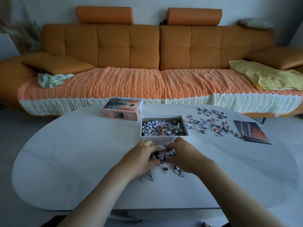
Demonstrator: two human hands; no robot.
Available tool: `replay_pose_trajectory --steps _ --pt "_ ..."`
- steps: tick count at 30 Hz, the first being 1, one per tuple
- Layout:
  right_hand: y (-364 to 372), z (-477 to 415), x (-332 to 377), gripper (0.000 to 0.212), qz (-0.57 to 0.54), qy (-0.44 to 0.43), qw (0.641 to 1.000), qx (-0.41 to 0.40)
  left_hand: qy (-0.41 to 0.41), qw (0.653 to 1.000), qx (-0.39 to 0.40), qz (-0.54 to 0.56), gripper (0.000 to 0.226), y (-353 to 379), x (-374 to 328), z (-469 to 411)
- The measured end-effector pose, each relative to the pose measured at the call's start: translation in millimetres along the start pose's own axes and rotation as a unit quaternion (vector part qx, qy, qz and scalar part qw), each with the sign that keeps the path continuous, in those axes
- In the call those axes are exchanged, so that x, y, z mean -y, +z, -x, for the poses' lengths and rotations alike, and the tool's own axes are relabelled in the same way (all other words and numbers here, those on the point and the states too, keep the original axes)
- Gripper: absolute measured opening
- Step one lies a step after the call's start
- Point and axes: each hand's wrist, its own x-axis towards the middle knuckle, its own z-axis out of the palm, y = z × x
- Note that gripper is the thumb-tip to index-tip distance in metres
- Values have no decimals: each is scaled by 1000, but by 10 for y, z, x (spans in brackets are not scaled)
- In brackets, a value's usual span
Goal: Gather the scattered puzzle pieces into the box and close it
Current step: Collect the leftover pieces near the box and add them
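An open white box (pixel 164 138) holding many puzzle pieces stands mid-table. Its printed lid (pixel 122 108) lies to the back left of it. Just in front of the box, my left hand (pixel 141 157) and my right hand (pixel 183 155) curl round a heap of puzzle pieces (pixel 162 154) from both sides. A few loose pieces (pixel 148 176) lie nearer to me under my wrists. More scattered pieces (pixel 208 123) are spread to the right of the box.
A dark printed picture sheet (pixel 252 131) lies at the table's right side. The white oval table (pixel 73 153) stands in front of an orange sofa (pixel 160 51) with a knitted cover, a yellow cloth (pixel 264 74) and a cushion.
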Motion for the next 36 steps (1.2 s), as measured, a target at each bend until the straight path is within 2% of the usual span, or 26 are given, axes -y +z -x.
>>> replay_pose_trajectory --steps 3,5,8,11,13,15,17,21,25,29,32,36 --pt "2 -30 13 35 -13 -7 1000 -23 -5 1000 -18 15 24 -26 -22 -21" --pt "-5 -45 25 35 -9 -13 999 -29 -13 999 -16 25 21 -39 -27 -28" --pt "3 -77 28 39 -6 -19 1000 -15 -13 999 -13 29 24 -52 -35 -37" --pt "7 -102 36 23 2 -36 999 -2 -25 999 8 33 33 -62 -58 -46" --pt "-4 -102 50 20 -3 -37 999 -4 -24 999 31 23 43 -51 -68 -49" --pt "-16 -97 54 22 -4 -35 999 -8 -11 999 30 17 39 -47 -74 -58" --pt "-19 -99 45 21 -7 -29 1000 -10 -3 1000 12 20 30 -51 -66 -66" --pt "-15 -97 15 5 -29 -17 999 -22 5 999 -21 41 23 -44 -42 -67" --pt "-96 -82 -2 15 -53 -16 998 -25 -7 994 -52 94 17 -73 -49 -84" --pt "-294 -89 4 10 -81 -14 996 -46 -34 984 -86 151 16 -203 -68 -164" --pt "-419 -131 -12 10 -99 -9 991 -85 -43 974 -129 180 16 -293 -69 -283" --pt "-417 -330 -102 15 -107 0 978 -179 -63 958 -180 213 14 -333 -10 -491"
